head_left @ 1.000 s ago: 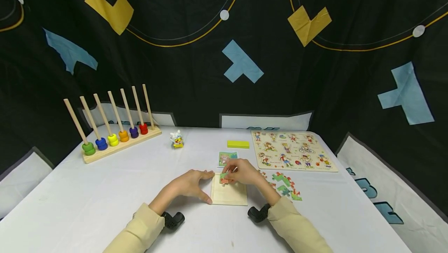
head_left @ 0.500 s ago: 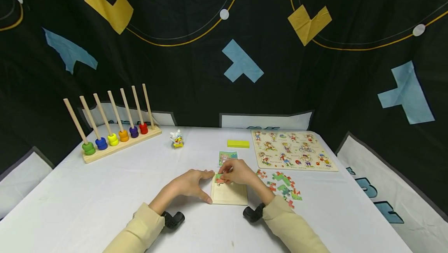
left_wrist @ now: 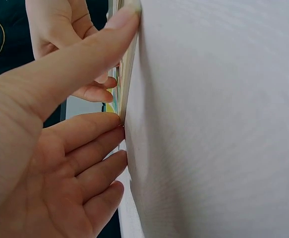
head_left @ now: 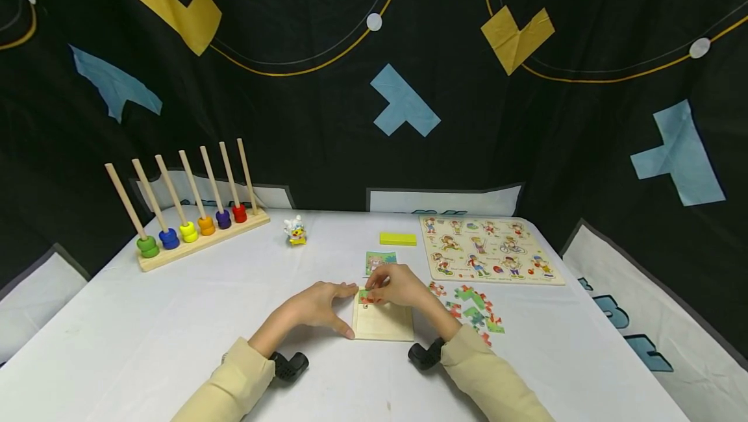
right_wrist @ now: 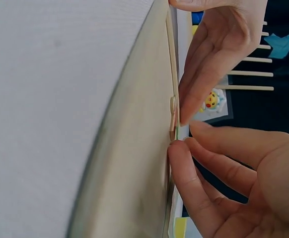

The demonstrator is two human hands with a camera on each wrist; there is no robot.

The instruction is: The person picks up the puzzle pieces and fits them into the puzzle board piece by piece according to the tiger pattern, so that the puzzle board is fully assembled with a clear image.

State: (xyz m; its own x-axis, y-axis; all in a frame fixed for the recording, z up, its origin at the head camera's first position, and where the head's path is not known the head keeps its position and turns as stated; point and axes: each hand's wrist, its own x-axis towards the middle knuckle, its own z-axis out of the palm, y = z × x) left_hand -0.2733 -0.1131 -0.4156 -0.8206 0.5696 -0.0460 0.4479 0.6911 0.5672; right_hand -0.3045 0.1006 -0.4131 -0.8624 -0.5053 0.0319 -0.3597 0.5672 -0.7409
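A shallow square wooden puzzle tray (head_left: 382,326) lies on the white table in front of the person. The left hand (head_left: 320,305) braces its left side in the head view, thumb near the lower corner and fingertips at the upper one, fingers fairly straight. Over the tray's upper left corner, the right hand (head_left: 400,285) pinches a red and green jigsaw piece (head_left: 365,297) between thumb and fingers. Edge-on in the right wrist view, the jigsaw piece (right_wrist: 173,121) stands close against the tray's inner surface, by the raised rim. The right fingers partly hide it.
Loose jigsaw pieces (head_left: 476,308) lie right of the tray. Beyond it are a small picture card (head_left: 380,260), a yellow block (head_left: 398,239) and a picture board (head_left: 491,250). A toy figure (head_left: 295,232) and a peg rack with coloured rings (head_left: 204,240) stand further left.
The right hand has moved slightly left with the jigsaw piece, bringing it into the tray's upper left corner and lower. More loose pieces show beside its wrist. The left hand has stayed put.
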